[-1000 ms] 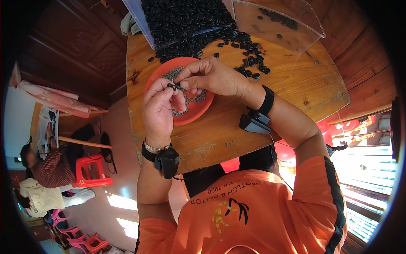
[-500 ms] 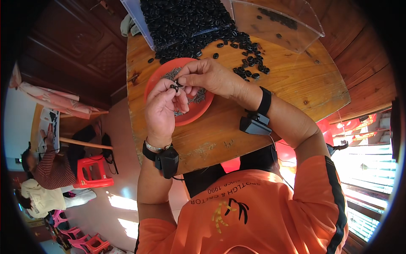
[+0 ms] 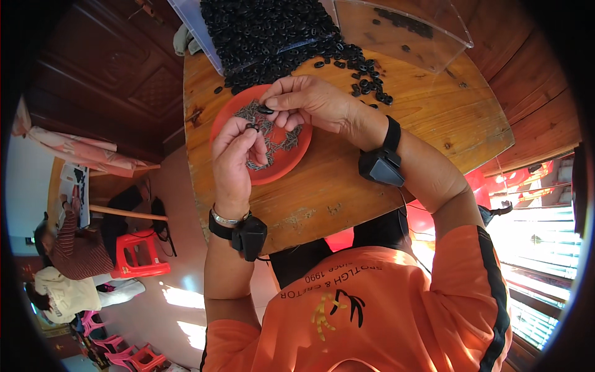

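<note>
Over a shallow orange-red bowl, both my hands work close together. My left hand pinches a small black part between thumb and fingertips. A black oval piece is gripped by the thumb and forefinger of my right hand, just above and to the right of the left fingertips. The two black pieces are slightly apart. Beneath the hands, the bowl holds many small grey screw-like pins, partly hidden by my fingers.
A clear plastic bin lies beyond the bowl, spilling a heap of black oval pieces. More pieces lie scattered to its right. A second clear container stands at the far right of the wooden table. People sit at far left.
My right hand has moved slightly up and away from the left, so the black pieces, close together before, are now apart. More of the bowl's contents shows.
</note>
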Demonstrator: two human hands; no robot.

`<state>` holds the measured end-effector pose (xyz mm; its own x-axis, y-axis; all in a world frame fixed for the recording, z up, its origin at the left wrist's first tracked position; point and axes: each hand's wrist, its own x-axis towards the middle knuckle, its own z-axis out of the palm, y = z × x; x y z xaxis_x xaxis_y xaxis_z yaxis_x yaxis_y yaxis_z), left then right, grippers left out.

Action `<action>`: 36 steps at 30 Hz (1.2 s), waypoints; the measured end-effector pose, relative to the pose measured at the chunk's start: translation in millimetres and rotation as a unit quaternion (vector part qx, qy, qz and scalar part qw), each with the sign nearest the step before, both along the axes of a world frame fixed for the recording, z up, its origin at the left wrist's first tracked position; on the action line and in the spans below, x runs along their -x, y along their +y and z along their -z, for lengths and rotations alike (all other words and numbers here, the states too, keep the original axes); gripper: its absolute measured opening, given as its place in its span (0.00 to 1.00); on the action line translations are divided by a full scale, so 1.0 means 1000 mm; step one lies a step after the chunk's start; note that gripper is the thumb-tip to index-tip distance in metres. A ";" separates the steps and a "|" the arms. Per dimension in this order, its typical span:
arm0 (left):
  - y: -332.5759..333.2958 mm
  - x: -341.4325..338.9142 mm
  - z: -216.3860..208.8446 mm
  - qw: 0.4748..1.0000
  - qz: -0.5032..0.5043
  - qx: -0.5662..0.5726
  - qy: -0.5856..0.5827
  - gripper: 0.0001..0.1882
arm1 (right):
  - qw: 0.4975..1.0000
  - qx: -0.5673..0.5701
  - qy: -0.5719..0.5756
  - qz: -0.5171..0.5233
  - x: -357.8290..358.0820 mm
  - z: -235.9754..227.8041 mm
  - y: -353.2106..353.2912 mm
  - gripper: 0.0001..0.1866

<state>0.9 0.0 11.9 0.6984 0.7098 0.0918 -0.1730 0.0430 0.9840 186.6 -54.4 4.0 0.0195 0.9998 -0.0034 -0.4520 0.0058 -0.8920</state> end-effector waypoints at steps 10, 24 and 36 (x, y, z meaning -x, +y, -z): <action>0.000 -0.002 0.004 0.998 -0.006 -0.011 0.057 0.06 | 0.978 -0.058 -0.193 0.054 0.013 -0.006 -0.005 0.06; -0.002 -0.002 0.004 0.998 -0.038 0.030 0.026 0.07 | 0.927 -0.155 -0.330 0.091 0.026 -0.004 -0.010 0.11; -0.005 0.001 0.000 0.999 -0.038 -0.021 0.032 0.08 | 0.949 -0.133 -0.272 0.085 0.028 -0.004 -0.010 0.13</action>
